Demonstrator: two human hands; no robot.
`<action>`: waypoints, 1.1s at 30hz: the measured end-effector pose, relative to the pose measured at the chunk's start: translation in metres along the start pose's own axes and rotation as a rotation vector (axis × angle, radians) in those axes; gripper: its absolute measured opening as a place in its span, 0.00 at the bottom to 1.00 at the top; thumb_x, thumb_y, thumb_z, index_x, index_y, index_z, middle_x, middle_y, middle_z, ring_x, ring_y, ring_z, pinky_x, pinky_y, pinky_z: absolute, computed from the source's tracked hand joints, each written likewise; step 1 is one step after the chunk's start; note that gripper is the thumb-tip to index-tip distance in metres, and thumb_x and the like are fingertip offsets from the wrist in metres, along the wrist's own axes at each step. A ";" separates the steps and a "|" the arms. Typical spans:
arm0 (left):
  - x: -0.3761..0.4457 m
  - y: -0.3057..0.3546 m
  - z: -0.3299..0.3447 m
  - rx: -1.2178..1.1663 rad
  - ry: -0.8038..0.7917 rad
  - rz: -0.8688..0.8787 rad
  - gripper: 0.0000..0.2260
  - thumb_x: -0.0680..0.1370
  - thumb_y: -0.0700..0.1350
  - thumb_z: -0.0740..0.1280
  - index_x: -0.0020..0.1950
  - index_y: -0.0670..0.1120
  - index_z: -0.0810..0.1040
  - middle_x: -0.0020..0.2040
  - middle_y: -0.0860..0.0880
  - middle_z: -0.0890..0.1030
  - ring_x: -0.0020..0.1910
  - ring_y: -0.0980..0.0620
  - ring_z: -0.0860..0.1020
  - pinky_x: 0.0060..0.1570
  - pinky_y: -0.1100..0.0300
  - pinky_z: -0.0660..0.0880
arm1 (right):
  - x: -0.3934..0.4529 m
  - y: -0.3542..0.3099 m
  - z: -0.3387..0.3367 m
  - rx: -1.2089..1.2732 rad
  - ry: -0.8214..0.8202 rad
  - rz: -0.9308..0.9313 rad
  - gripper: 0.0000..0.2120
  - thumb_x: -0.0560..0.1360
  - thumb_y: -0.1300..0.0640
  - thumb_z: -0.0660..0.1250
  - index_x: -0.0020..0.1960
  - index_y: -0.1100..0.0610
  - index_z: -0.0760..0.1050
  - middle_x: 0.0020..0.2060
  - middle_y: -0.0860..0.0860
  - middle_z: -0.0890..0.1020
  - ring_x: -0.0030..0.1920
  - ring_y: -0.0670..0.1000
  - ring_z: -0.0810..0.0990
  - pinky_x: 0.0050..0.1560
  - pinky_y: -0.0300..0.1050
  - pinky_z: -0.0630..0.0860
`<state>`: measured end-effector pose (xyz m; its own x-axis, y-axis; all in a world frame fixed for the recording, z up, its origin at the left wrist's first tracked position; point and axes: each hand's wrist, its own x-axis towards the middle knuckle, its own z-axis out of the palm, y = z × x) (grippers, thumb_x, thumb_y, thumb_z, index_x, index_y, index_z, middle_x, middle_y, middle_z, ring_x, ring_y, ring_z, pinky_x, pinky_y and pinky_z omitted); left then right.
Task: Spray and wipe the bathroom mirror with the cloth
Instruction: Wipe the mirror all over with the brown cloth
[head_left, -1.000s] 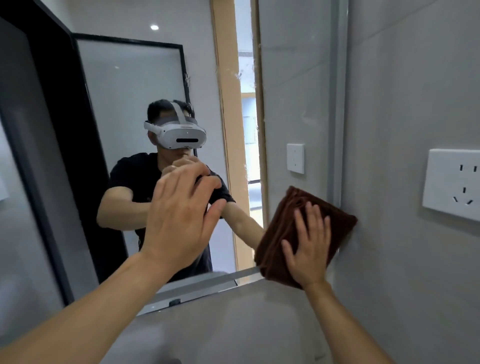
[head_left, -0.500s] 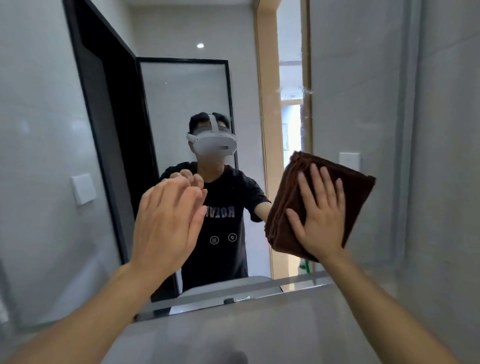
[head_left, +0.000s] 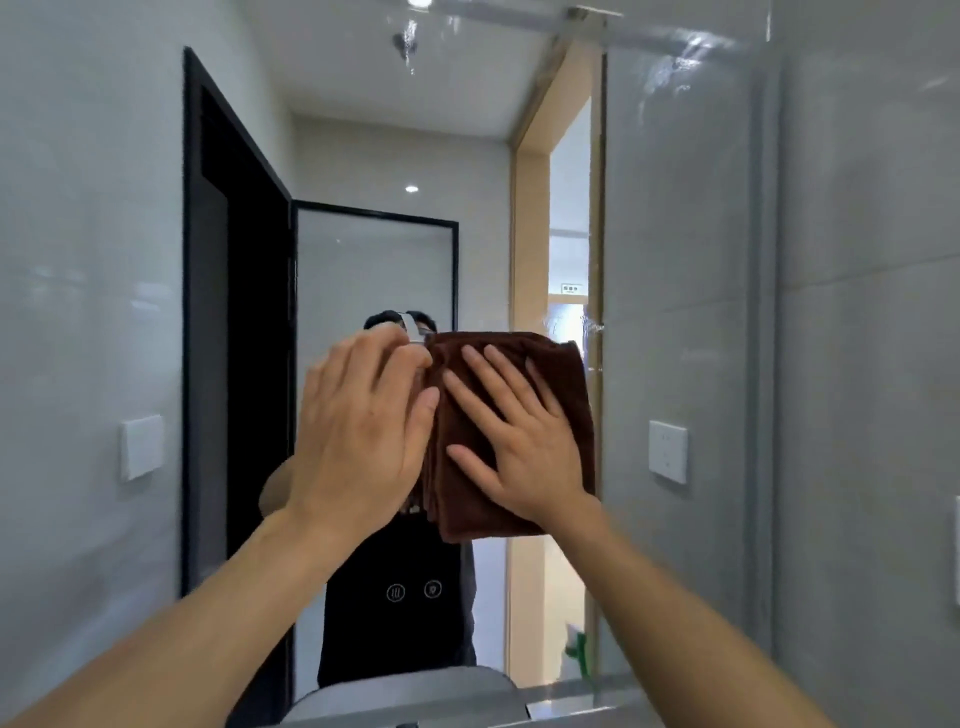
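The bathroom mirror (head_left: 363, 156) fills most of the wall ahead and shows wet streaks near its top and right edge. A folded brown cloth (head_left: 566, 384) lies flat against the glass at the centre. My right hand (head_left: 519, 441) presses on the cloth with straight, spread fingers. My left hand (head_left: 358, 421) is raised just left of the cloth, fingers straight and together, its fingertips at the glass; it holds nothing. No spray bottle is in view.
The mirror's right edge (head_left: 774, 312) meets a grey tiled wall (head_left: 872, 364). A ledge (head_left: 561, 704) runs along the mirror's bottom. Reflected in the glass are a person, a black door frame (head_left: 234, 312), a wall switch (head_left: 141, 446) and a socket (head_left: 667, 451).
The cloth and my right hand have moved left and upward from the mirror's lower right corner to its centre. My left hand has risen beside them. The view has tilted upward.
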<state>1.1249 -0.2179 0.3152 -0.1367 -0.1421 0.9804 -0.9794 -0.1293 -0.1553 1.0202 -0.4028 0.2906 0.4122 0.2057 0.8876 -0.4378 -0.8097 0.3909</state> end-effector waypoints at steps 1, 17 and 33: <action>0.004 0.009 0.006 -0.036 0.012 0.006 0.12 0.81 0.48 0.58 0.59 0.45 0.74 0.61 0.47 0.74 0.60 0.45 0.72 0.59 0.50 0.69 | 0.005 0.017 -0.011 0.015 0.017 0.039 0.29 0.82 0.42 0.57 0.81 0.49 0.58 0.82 0.48 0.56 0.82 0.49 0.52 0.80 0.56 0.53; 0.031 0.118 0.126 0.040 -0.136 -0.197 0.32 0.77 0.52 0.69 0.77 0.44 0.65 0.78 0.42 0.65 0.77 0.46 0.63 0.76 0.48 0.58 | 0.056 0.080 -0.098 1.494 0.137 0.745 0.19 0.87 0.48 0.49 0.73 0.45 0.69 0.64 0.53 0.82 0.65 0.50 0.81 0.69 0.46 0.74; 0.192 -0.037 0.055 0.443 -0.040 -0.189 0.30 0.80 0.60 0.50 0.81 0.51 0.52 0.82 0.42 0.50 0.81 0.43 0.47 0.77 0.40 0.47 | 0.178 0.063 -0.137 0.599 0.208 0.463 0.15 0.82 0.61 0.61 0.64 0.52 0.79 0.57 0.45 0.81 0.49 0.35 0.79 0.46 0.23 0.71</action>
<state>1.1436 -0.2939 0.5022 0.0518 -0.1128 0.9923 -0.8278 -0.5606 -0.0206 0.9567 -0.3413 0.5068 0.1085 -0.1744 0.9787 0.0014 -0.9845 -0.1756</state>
